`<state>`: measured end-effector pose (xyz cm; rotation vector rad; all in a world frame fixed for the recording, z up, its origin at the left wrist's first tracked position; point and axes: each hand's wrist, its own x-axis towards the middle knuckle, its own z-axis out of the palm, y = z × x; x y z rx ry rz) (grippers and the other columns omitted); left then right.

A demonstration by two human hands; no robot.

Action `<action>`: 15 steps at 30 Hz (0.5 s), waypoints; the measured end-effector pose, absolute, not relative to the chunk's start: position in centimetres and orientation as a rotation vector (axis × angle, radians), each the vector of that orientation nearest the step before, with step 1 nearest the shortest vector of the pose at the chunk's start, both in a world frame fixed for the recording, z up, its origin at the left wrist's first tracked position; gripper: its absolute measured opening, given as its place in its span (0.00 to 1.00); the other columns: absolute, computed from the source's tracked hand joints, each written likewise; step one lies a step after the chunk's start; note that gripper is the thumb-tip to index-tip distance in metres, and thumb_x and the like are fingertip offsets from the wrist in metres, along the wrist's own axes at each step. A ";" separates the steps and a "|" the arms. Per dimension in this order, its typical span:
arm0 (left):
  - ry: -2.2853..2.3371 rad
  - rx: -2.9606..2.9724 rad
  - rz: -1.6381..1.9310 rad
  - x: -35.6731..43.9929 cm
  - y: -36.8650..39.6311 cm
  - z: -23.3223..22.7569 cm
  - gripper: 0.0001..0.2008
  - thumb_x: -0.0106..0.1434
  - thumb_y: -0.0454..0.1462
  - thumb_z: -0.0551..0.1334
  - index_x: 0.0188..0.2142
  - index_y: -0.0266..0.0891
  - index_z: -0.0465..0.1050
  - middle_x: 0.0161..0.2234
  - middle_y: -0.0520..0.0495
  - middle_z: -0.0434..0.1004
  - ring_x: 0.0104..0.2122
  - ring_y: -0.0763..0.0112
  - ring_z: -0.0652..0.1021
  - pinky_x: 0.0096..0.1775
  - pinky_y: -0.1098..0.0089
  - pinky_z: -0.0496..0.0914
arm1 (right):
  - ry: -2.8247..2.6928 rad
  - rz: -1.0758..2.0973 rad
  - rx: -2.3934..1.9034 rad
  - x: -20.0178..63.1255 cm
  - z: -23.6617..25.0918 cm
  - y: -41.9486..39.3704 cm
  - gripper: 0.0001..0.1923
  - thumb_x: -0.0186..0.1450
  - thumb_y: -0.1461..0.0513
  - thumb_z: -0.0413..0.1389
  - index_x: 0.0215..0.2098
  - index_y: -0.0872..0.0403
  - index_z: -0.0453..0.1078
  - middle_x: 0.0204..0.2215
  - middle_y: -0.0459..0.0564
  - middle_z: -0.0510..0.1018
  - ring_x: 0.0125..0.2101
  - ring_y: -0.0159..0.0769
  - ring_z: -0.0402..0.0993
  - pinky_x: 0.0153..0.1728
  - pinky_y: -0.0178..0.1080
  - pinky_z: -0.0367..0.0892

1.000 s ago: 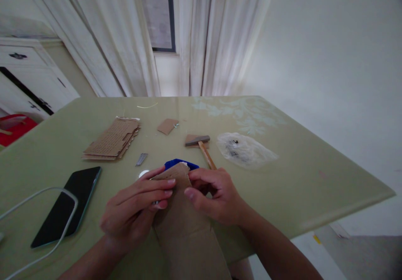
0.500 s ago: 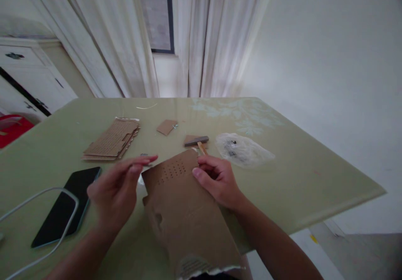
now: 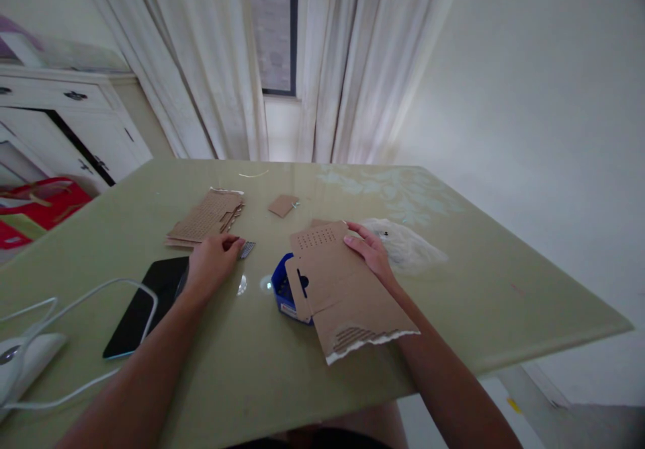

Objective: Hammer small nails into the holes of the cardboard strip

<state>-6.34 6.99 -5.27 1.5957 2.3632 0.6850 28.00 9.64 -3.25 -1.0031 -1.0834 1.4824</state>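
My right hand [image 3: 370, 249] grips the upper right edge of a torn cardboard piece [image 3: 347, 284], thumb on top. Rows of small holes run across its far end. Partly under its left flap stands a blue box [image 3: 286, 288]. My left hand [image 3: 214, 261] is closed in a pinch, its fingertips right beside a row of small thin metal pieces [image 3: 246, 250] on the table; whether one is between the fingers is too small to make out. Behind the left hand lies a stack of perforated cardboard [image 3: 209, 214]. The hammer is hidden behind the cardboard.
A black phone [image 3: 146, 311] with a white cable [image 3: 108, 286] across it lies at left, near a white device [image 3: 35, 368]. A clear plastic bag [image 3: 413, 244] sits right of the cardboard. A small cardboard square [image 3: 283, 206] lies farther back on the green table [image 3: 504, 288].
My left hand has moved from beside the cardboard down to the metal pieces. The cardboard has moved away from me and right, uncovering the blue box and covering the hammer. The view has shifted left.
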 end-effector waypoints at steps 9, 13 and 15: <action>2.390 1.647 0.575 -6.4 7.1 -5.4 0.20 0.71 0.48 0.59 0.49 0.39 0.86 0.44 0.38 0.89 0.46 0.48 0.85 0.45 0.58 0.75 | -1.096 1.439 -1.053 28.6 -4.0 10.6 0.33 0.50 0.48 0.75 0.51 0.48 0.80 0.30 0.47 0.86 0.31 0.48 0.83 0.31 0.43 0.75; 2.386 1.659 0.559 -6.4 7.0 -5.2 0.19 0.72 0.47 0.59 0.49 0.39 0.85 0.45 0.38 0.89 0.46 0.50 0.85 0.45 0.60 0.75 | -1.077 1.434 -1.061 28.6 -4.2 10.7 0.34 0.49 0.48 0.76 0.51 0.48 0.80 0.31 0.48 0.86 0.31 0.48 0.84 0.31 0.43 0.76; 2.392 1.659 0.543 -6.4 6.9 -5.1 0.20 0.73 0.46 0.58 0.50 0.39 0.85 0.45 0.37 0.88 0.47 0.49 0.85 0.46 0.58 0.75 | -1.078 1.433 -1.061 28.6 -4.2 10.7 0.34 0.49 0.47 0.76 0.52 0.48 0.80 0.32 0.48 0.86 0.31 0.48 0.84 0.32 0.44 0.76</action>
